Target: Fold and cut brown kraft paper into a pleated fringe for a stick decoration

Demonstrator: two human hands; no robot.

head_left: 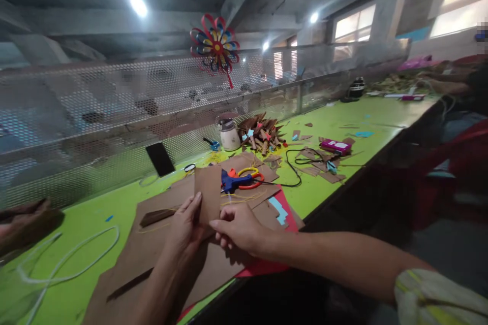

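Observation:
A brown cardboard piece (208,190), rectangular, stands upright between my hands. My left hand (189,218) is closed on its left edge, thumb across the front. My right hand (240,228) pinches its lower right corner between thumb and fingers. Beneath both hands lies a larger cardboard sheet (152,244), with a folded dark brown strip (158,217) on it. Just behind the held piece are a blue glue gun (234,181) and scissors (251,177) with orange and yellow handles. Red paper (267,264) and light blue paper (279,210) lie by my right wrist.
On the green table (87,213) are a phone (160,159), a white jug (229,135), a pile of brown paper pieces (263,134), a pink box (335,147) with a black cable, and a white cord (76,264). A perforated metal screen (114,111) runs behind. Another person's arm (446,84) reaches in at right.

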